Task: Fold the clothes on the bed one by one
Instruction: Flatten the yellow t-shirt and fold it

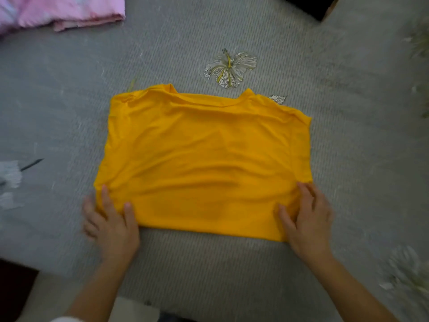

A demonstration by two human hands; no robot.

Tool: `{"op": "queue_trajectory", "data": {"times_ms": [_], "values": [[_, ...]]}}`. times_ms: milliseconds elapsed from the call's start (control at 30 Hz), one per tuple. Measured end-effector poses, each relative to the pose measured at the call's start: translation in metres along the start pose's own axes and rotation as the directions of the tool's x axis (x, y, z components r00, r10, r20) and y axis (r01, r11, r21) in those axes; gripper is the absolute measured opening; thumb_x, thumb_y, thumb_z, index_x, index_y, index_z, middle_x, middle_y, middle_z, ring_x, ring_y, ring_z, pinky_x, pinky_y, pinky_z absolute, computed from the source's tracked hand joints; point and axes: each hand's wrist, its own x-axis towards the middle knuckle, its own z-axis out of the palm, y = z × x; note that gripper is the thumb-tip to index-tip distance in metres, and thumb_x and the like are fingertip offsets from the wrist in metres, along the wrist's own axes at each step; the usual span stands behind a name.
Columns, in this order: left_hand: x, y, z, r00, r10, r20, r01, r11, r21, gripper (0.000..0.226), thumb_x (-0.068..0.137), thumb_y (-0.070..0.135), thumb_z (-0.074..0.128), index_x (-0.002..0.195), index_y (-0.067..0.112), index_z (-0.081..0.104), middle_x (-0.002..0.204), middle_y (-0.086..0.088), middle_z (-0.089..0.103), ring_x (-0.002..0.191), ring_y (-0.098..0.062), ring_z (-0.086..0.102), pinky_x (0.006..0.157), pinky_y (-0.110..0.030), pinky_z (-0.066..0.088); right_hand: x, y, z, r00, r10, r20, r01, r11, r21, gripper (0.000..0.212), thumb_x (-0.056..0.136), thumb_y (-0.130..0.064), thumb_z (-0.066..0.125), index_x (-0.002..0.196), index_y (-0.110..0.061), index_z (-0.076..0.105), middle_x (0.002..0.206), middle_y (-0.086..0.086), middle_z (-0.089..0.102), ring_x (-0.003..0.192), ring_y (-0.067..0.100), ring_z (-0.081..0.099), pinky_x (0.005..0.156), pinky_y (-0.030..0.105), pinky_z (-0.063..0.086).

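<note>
Here the bed [232,31] fills nearly the whole view, covered in a grey ribbed spread with pale printed flowers, and every place below is given from the yellow shirt [204,159]. That shirt lies flat in the middle of the bed, neckline on its far edge, sides apparently already turned in so it forms a rough rectangle, with shallow wrinkles running across its near half. Far beyond its left far corner, at the bed's edge, sits a pink folded cloth [62,12]. Just past the shirt's neckline is one printed flower [229,68] on the spread.

The left hand [111,224] rests at the shirt's near left corner, thumb on top of the cloth and fingers half under its edge, so it looks to be pinching that corner loosely. The right hand [306,219] sits on the near right corner, fingers spread and pressed flat on the fabric; whether any fingers are tucked beneath I cannot tell.

The shirt looks thin, soft and light, with no stiffness of its own, so it will sag and crease wherever it is unsupported. Likely the best hold is both near corners at once, lifted evenly toward the neckline, then smoothed flat.
</note>
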Motion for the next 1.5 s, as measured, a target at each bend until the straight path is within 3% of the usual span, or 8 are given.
{"op": "queue_trajectory", "data": {"times_ms": [100, 367, 467, 633, 767, 1067, 1233, 1500], "values": [[0.004, 0.018, -0.007, 0.916, -0.385, -0.114, 0.339, 0.893, -0.296, 0.067, 0.096, 0.031, 0.051, 0.149, 0.006, 0.018, 0.147, -0.030, 0.022, 0.131, -0.044, 0.028, 0.107, -0.048, 0.023, -0.005, -0.014, -0.011, 0.925, 0.374, 0.063, -0.372, 0.863, 0.343, 0.055, 0.084, -0.034, 0.071, 0.124, -0.005, 0.046, 0.113, 0.009, 0.048, 0.104, 0.028, 0.052, 0.082, 0.038, 0.043], [0.041, -0.015, -0.018, 0.813, -0.574, -0.101, 0.416, 0.693, -0.589, 0.041, 0.079, 0.011, 0.058, 0.119, 0.004, 0.055, 0.119, -0.022, 0.060, 0.107, -0.034, 0.059, 0.092, -0.045, 0.049, -0.003, -0.010, -0.025, 0.753, 0.282, 0.595, -0.544, 0.775, 0.321, 0.013, 0.078, 0.001, 0.071, 0.087, -0.002, 0.063, 0.081, 0.015, 0.066, 0.063, 0.020, 0.062, 0.058, 0.029, 0.052], [0.028, -0.013, -0.024, 0.848, -0.506, -0.155, 0.421, 0.823, -0.381, 0.051, 0.084, 0.010, 0.058, 0.132, 0.004, 0.043, 0.136, -0.026, 0.042, 0.123, -0.041, 0.042, 0.101, -0.050, 0.036, -0.011, 0.001, -0.034, 0.583, 0.202, 0.787, -0.524, 0.834, 0.173, 0.013, 0.084, -0.015, 0.072, 0.079, -0.004, 0.065, 0.072, 0.012, 0.068, 0.056, 0.015, 0.062, 0.053, 0.024, 0.050], [-0.055, 0.051, -0.005, 0.992, 0.115, -0.041, -0.121, 0.976, -0.183, 0.049, 0.087, 0.021, 0.059, 0.131, 0.005, 0.047, 0.143, -0.024, 0.033, 0.129, -0.039, 0.030, 0.104, -0.054, 0.028, 0.020, 0.022, -0.042, 0.850, 0.406, 0.336, -0.506, 0.807, 0.304, 0.033, 0.085, -0.038, 0.068, 0.081, -0.005, 0.067, 0.071, 0.011, 0.068, 0.071, 0.025, 0.066, 0.075, 0.044, 0.054], [-0.143, 0.104, 0.043, 0.754, 0.605, 0.257, -0.591, 0.795, -0.138, 0.062, 0.075, 0.048, 0.051, 0.129, 0.020, 0.047, 0.139, -0.012, 0.045, 0.125, -0.028, 0.036, 0.097, -0.052, 0.044, 0.059, 0.008, -0.036, 0.890, 0.424, 0.165, -0.449, 0.759, 0.471, 0.050, 0.081, -0.044, 0.071, 0.114, -0.009, 0.057, 0.104, 0.009, 0.063, 0.097, 0.027, 0.063, 0.087, 0.048, 0.053], [-0.192, 0.144, 0.071, 0.638, 0.507, 0.580, -0.684, 0.719, 0.125, 0.066, 0.077, 0.046, 0.049, 0.135, 0.016, 0.040, 0.137, -0.020, 0.051, 0.125, -0.043, 0.046, 0.082, -0.071, 0.042, 0.093, -0.036, -0.022, 0.883, 0.398, 0.249, -0.469, 0.749, 0.468, 0.064, 0.074, -0.030, 0.080, 0.126, -0.008, 0.050, 0.122, 0.010, 0.056, 0.110, 0.030, 0.055, 0.085, 0.041, 0.048], [-0.180, 0.145, 0.065, 0.561, 0.589, 0.581, -0.746, 0.664, 0.047, 0.050, 0.079, 0.025, 0.034, 0.111, 0.014, 0.070, 0.115, -0.019, 0.067, 0.103, -0.039, 0.065, 0.062, -0.056, 0.055, 0.100, -0.052, -0.031, 0.707, 0.543, 0.453, -0.681, 0.348, 0.645, 0.074, 0.070, -0.025, 0.081, 0.135, -0.013, 0.046, 0.122, 0.006, 0.053, 0.109, 0.030, 0.052, 0.090, 0.046, 0.045], [-0.082, 0.104, -0.021, 0.759, 0.292, 0.582, 0.278, 0.663, -0.695, 0.018, 0.077, 0.021, 0.045, 0.078, 0.023, 0.063, 0.062, 0.009, 0.049, 0.057, -0.004, 0.041, 0.052, -0.021, 0.029, 0.113, -0.131, -0.035, 0.825, 0.364, 0.433, -0.558, 0.400, 0.727, 0.022, 0.076, -0.012, 0.069, 0.093, -0.012, 0.056, 0.077, 0.004, 0.055, 0.065, 0.015, 0.057, 0.051, 0.022, 0.049]]}}
